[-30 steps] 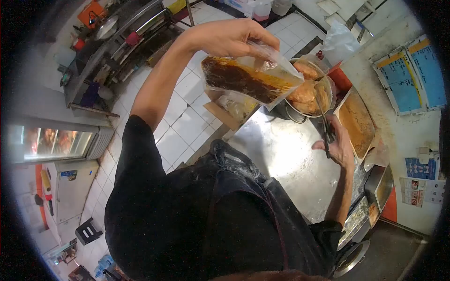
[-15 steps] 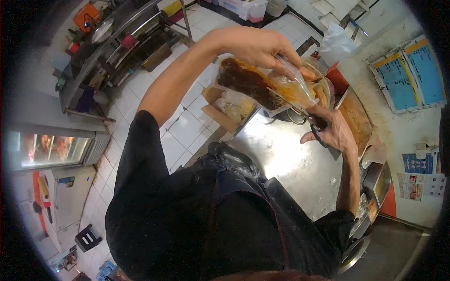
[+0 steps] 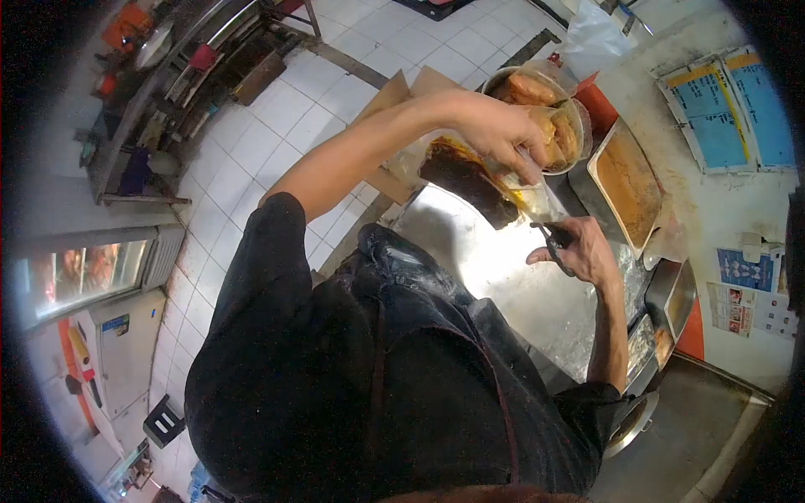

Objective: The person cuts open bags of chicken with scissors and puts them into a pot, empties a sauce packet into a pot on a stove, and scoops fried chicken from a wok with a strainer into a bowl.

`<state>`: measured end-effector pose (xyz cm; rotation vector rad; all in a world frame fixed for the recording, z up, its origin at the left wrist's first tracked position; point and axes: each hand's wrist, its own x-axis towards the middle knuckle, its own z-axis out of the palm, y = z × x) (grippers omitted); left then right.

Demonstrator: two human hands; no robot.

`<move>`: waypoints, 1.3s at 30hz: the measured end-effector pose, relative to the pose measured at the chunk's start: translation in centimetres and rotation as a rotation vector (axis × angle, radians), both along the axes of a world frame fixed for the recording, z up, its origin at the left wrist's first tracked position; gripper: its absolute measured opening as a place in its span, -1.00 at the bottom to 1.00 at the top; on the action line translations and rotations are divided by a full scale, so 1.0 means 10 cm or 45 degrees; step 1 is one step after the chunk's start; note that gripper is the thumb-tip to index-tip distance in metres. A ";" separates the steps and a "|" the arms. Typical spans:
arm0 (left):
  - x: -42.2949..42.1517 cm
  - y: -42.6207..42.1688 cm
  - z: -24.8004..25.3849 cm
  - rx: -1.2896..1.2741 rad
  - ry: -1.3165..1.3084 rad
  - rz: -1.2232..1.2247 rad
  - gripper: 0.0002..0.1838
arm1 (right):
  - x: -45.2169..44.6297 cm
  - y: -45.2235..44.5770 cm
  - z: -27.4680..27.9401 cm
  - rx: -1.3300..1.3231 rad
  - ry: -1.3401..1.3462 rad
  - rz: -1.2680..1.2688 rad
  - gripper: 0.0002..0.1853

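My left hand is closed on the gathered neck of a clear plastic bag filled with dark brown, oily sauce. The bag hangs slanting over the shiny metal worktop. Scissors with dark handles are in my right hand, close to the twisted end of the bag. Their blades are hard to make out against the glare, so I cannot tell whether they touch the plastic.
Beyond the bag stand containers of orange-brown food pieces. A metal tray of brown contents sits along the right wall. Behind my left forearm is an open cardboard box. A lit display cabinet stands at left.
Both hands and the bag have come nearer my body and over the worktop. The scissors have turned, and their blades now lie closer to the bag's neck end.
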<state>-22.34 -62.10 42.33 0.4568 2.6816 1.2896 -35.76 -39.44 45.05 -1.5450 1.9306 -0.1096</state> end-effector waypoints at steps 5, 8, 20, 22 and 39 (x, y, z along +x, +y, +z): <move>-0.15 0.11 -0.24 -0.027 -0.135 -0.071 -0.67 | -0.01 0.06 -0.27 0.028 -0.061 -0.056 -0.38; -0.18 0.18 -0.33 -0.141 -0.097 -0.085 -0.67 | 0.03 0.09 -0.52 0.016 -0.113 -0.086 -0.41; -0.42 0.24 -0.90 -0.409 -0.476 -0.041 -0.73 | 0.40 0.12 -1.42 0.036 -0.492 -0.473 -0.52; -0.24 0.19 -1.07 -0.204 0.199 0.334 -0.65 | 0.41 0.13 -1.59 0.060 -0.583 -0.633 -0.53; 0.68 0.01 -2.43 1.259 0.064 0.981 -0.57 | 0.54 0.17 -1.80 -0.115 -1.189 -0.672 -0.45</move>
